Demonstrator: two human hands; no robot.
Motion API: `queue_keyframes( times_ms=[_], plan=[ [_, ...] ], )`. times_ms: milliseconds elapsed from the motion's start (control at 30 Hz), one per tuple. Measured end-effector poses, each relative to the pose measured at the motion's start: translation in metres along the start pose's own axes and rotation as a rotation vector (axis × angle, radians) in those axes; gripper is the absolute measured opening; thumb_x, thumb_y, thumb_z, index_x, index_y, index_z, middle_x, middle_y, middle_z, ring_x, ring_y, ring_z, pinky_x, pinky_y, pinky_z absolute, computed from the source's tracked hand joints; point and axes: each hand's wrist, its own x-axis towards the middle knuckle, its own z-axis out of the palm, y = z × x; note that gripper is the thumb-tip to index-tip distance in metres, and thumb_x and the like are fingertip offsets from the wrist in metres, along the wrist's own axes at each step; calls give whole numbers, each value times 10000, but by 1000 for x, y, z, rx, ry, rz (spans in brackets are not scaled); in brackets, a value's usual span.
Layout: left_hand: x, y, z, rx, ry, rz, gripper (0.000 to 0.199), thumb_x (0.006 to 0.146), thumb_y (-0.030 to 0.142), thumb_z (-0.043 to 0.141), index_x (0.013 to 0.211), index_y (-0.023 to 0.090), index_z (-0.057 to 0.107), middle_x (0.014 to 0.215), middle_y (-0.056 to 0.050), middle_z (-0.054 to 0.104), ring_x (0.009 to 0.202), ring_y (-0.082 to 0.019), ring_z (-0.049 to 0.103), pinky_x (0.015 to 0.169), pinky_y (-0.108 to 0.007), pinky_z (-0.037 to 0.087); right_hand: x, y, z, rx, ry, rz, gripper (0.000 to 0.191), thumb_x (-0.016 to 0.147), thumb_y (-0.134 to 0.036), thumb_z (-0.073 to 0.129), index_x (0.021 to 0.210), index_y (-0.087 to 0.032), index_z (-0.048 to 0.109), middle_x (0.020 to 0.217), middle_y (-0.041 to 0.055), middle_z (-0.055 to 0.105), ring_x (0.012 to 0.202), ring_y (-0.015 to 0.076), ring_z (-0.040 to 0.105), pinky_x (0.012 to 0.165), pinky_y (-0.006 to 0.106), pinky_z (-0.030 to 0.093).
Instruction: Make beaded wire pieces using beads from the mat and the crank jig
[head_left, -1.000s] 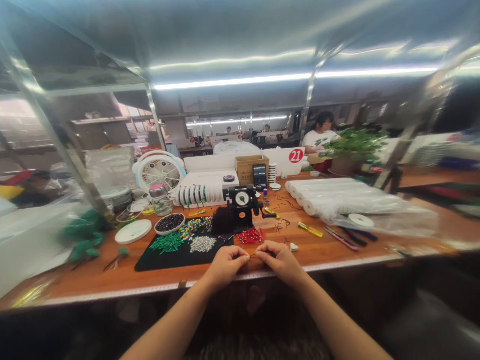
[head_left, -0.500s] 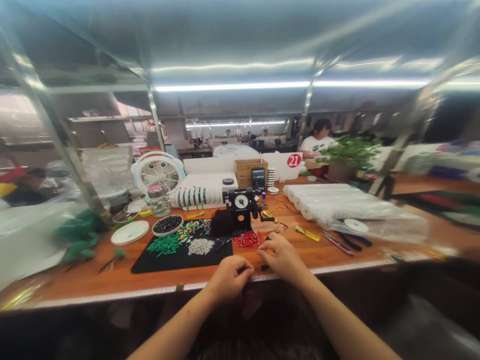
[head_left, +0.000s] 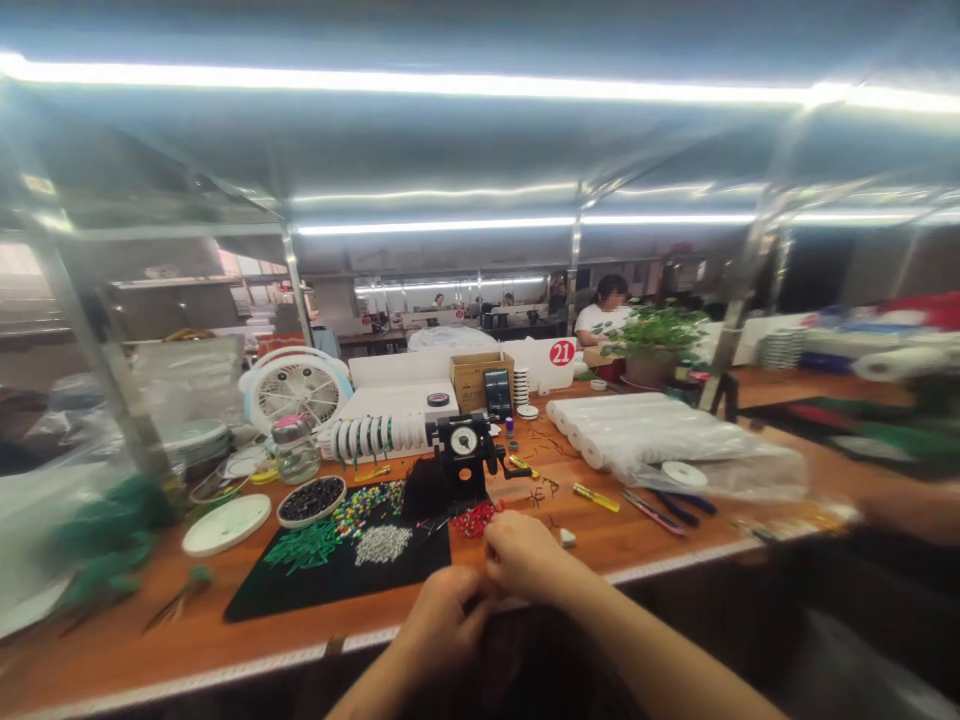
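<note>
My left hand [head_left: 448, 612] is closed at the table's front edge, thumb and fingers pinched together and a little blurred. Against it lies my right hand [head_left: 525, 555], its fingers curled in and mostly turned away from view. Whatever sits in either pinch is too small or hidden. Just beyond my right hand is a pile of red pieces [head_left: 474, 519]. Silver beads [head_left: 383, 545], green tube pieces [head_left: 302, 546] and mixed coloured beads [head_left: 358, 512] lie on a black mat [head_left: 262, 592]. Behind them stands a black hand-cranked device with a dial [head_left: 463, 441].
A yellow-handled cutter [head_left: 596, 498] and pliers [head_left: 675, 508] lie to the right, before wrapped white rolls [head_left: 637, 425]. A white lid [head_left: 227, 525], a bowl of black pieces [head_left: 313, 500], a glass jar [head_left: 297, 455] and a fan [head_left: 296, 390] stand left. A person [head_left: 604, 318] sits beyond.
My right hand has moved in against my left, and its fingers have curled from view. A small white piece now shows right of it. The camera view has tilted up and shifted.
</note>
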Motion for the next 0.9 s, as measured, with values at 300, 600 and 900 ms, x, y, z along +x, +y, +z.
queue_keyframes(
  times_ms=[300,600,900],
  plan=[
    [3,-4,0,245,-43,39,168,781,194,485,644,165,577,670,-23,620,650,-158,537,589,-238,324,-1,41,3,669,566,140,96,843,-207,385,760,-204,432,708,30,602,644,162,580,621,270,439],
    [7,-14,0,342,-17,38,215,797,243,473,600,165,510,641,-22,572,630,-160,492,577,-252,299,63,67,-29,504,487,189,122,796,-72,444,832,-161,520,752,57,614,705,173,557,636,254,360],
    [11,-17,-1,280,-25,6,248,785,282,500,562,179,469,615,-14,541,613,-169,472,571,-262,292,34,49,-34,570,446,181,164,826,-133,439,742,-151,580,728,47,624,704,156,546,645,245,360]
  ],
)
